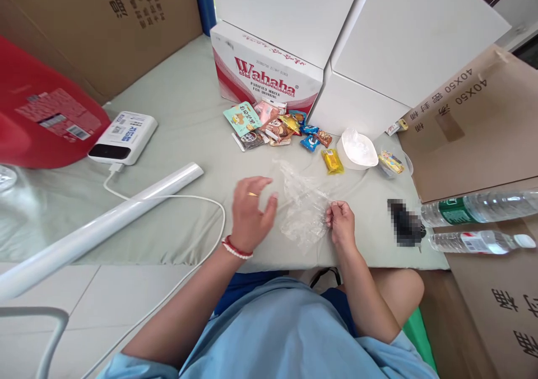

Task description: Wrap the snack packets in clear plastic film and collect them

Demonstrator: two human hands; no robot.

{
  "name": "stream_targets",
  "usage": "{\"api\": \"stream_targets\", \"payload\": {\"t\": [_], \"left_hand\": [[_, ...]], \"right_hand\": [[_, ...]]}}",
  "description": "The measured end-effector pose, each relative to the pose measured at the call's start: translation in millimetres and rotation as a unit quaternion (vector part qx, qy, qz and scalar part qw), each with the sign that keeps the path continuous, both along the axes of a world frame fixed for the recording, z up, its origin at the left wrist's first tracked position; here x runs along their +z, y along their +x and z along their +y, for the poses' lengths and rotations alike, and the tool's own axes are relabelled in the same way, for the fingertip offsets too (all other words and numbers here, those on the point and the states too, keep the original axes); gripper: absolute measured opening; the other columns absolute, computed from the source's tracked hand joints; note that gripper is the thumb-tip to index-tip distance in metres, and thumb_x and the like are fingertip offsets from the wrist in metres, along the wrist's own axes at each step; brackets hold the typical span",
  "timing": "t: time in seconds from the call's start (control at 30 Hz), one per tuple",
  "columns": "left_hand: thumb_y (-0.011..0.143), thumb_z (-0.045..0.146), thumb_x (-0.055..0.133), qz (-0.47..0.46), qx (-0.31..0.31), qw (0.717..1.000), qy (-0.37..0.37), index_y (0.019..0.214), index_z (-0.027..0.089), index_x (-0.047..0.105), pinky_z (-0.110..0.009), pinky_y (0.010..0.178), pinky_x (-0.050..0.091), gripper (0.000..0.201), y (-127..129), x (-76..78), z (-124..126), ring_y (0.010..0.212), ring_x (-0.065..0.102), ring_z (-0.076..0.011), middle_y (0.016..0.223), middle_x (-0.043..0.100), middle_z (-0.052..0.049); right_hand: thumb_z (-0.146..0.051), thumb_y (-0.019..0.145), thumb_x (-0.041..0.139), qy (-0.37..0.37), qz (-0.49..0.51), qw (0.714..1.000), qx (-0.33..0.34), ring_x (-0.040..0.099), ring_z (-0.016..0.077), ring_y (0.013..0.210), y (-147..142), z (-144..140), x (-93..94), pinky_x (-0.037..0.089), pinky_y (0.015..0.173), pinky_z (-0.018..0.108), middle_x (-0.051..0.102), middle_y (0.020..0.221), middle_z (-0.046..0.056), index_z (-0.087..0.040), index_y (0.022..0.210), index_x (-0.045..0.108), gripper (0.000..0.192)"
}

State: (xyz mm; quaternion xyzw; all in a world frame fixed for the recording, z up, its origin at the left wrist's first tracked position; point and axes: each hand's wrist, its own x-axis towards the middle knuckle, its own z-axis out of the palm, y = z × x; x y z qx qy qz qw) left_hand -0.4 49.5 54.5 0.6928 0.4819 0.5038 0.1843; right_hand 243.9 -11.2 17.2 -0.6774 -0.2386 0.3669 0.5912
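Note:
A thin clear plastic bag (303, 213) lies crumpled on the cloth-covered table in front of me. My right hand (341, 222) pinches its right edge between thumb and fingers. Just left of the bag, my left hand (252, 208) hovers with thumb and fingers apart, holding nothing. Beyond the bag sits a heap of packaged snacks, with a green packet (242, 119) on top at its left. Small blue packets (310, 142) and a yellow packet (332, 161) lie to the right, beside a white plastic bowl (357, 150).
Behind the snacks stands a Wahaha water carton (269, 68). A white power bank (124, 137) with a cable and a long white tube (105, 227) lie left, near a red jug (46, 107). Plastic bottles (483, 208) and a cardboard box (474, 115) are at right.

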Motion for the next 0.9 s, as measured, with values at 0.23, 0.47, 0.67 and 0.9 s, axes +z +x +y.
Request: {"api": "stream_targets", "payload": {"t": [0.23, 0.47, 0.67, 0.9], "left_hand": [[0.081, 0.056, 0.076, 0.086, -0.103, 0.990, 0.036, 0.148, 0.017, 0.046, -0.057, 0.119, 0.028, 0.083, 49, -9.9, -45, 0.141, 0.045, -0.0408, 0.145, 0.053, -0.023], [0.092, 0.035, 0.054, 0.019, -0.030, 0.974, -0.223, 0.087, 0.020, 0.066, -0.036, 0.083, 0.051, 0.020, 29, -21.3, -6, 0.082, 0.066, -0.0222, 0.084, 0.071, -0.006], [0.087, 0.052, 0.056, -0.040, 0.027, 0.934, -0.354, 0.073, 0.022, 0.061, -0.027, 0.060, 0.043, 0.033, -27, -20.9, -19, 0.060, 0.056, -0.0152, 0.062, 0.061, 0.003], [0.089, 0.055, 0.061, -0.079, 0.085, 0.932, -0.342, 0.103, 0.022, 0.060, -0.026, 0.054, 0.042, 0.036, -50, 2.5, -71, 0.051, 0.052, -0.0132, 0.061, 0.057, 0.007]], "right_hand": [[-0.048, 0.085, 0.070, 0.024, -0.083, 0.996, -0.002, 0.048, 0.0092, 0.046, -1, 1, 12.2, 0.035, 0.042, 0.023, 0.060, 0.064, -0.007, -0.023, 0.089, 0.054, 0.031], [-0.052, 0.086, 0.069, 0.009, -0.110, 0.994, -0.008, 0.045, 0.0096, 0.046, 7, -6, 3.1, 0.033, 0.043, 0.024, 0.058, 0.063, -0.007, -0.023, 0.088, 0.054, 0.033], [-0.052, 0.086, 0.067, -0.028, -0.150, 0.988, -0.010, 0.044, 0.0102, 0.049, 24, -6, -10.2, 0.034, 0.047, 0.024, 0.058, 0.065, -0.006, -0.021, 0.089, 0.060, 0.032], [-0.052, 0.084, 0.070, -0.057, -0.143, 0.984, 0.093, 0.043, 0.0103, 0.050, 28, -2, -6.3, 0.034, 0.049, 0.024, 0.058, 0.064, -0.005, -0.020, 0.087, 0.063, 0.032]]}}
